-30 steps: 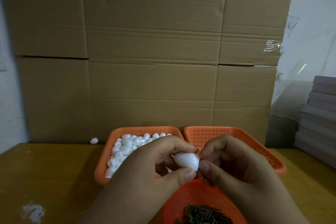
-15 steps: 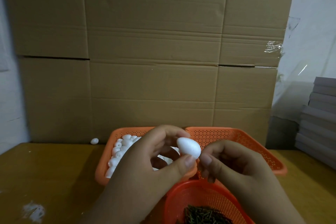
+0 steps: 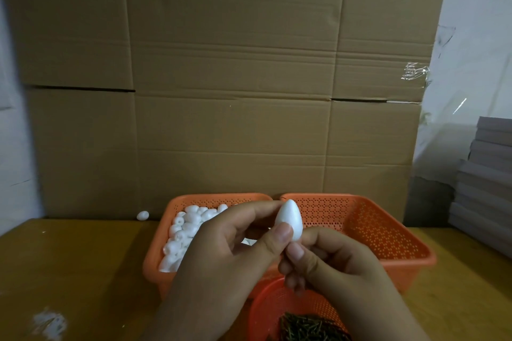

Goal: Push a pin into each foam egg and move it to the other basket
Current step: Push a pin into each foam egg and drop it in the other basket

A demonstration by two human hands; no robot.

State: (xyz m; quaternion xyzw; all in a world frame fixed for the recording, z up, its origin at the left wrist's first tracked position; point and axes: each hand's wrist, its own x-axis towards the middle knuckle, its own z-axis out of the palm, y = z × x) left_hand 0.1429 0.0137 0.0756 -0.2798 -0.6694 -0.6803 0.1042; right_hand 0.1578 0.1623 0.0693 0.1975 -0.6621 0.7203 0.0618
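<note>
Rotated since a second ago, the foam egg (image 3: 289, 221) now stands upright, pointed end up, above the baskets. Left hand (image 3: 230, 252) pinches its side between thumb and fingers. Right hand (image 3: 332, 260), fingers curled, pinches just beneath its blunt end; any pin there is hidden. Right basket (image 3: 388, 232) lies just behind.

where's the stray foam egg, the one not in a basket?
Head view, left of centre: the stray egg lies on the wooden table against the foot of the cardboard wall, just left of the egg-filled basket.
</note>
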